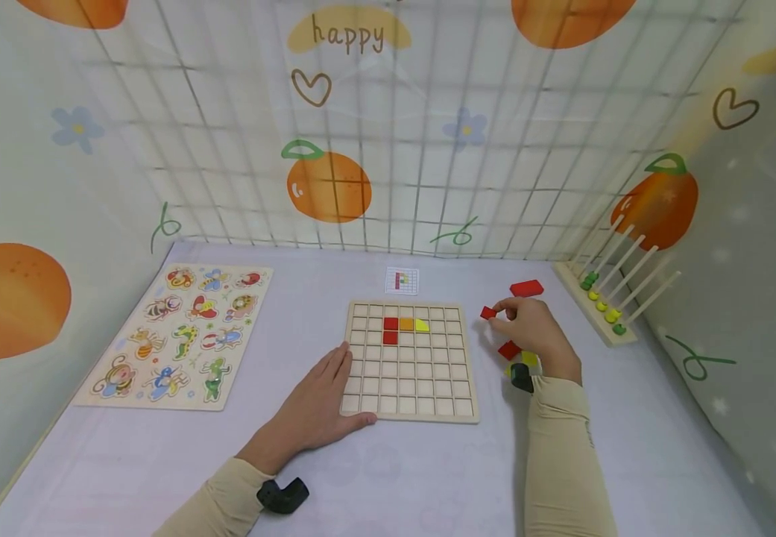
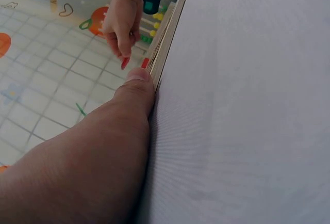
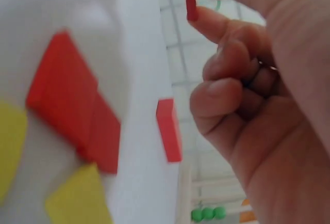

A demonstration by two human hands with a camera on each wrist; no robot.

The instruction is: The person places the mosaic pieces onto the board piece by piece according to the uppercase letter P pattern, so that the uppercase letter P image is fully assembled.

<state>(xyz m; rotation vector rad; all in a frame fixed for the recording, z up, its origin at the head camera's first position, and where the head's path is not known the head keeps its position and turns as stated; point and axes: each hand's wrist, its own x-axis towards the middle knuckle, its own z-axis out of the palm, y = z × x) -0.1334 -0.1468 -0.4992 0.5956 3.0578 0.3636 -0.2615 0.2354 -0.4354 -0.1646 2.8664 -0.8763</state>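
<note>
Between thumb and forefinger, my right hand [image 1: 540, 334] pinches a small red square tile [image 1: 487, 313], held up to the right of a wooden grid board [image 1: 408, 416]. My left hand [image 1: 317, 403] lies with straight fingers along the board's left edge, its thumb at the front edge. In the grid's upper part sit two red tiles [image 1: 390, 330], an orange tile [image 1: 406, 324] and a yellow tile [image 1: 422, 325] with a slanted side. Under my right hand on the table lie red pieces [image 3: 67, 90] and yellow pieces [image 3: 80, 198], partly hidden in the head view.
A small pattern card [image 1: 402, 281] lies behind the board. Farther right are a long red piece [image 1: 526, 288] and a peg stand [image 1: 619, 337] with green and yellow beads. An insect picture board [image 1: 166, 373] lies at left. A wire grid stands along the back.
</note>
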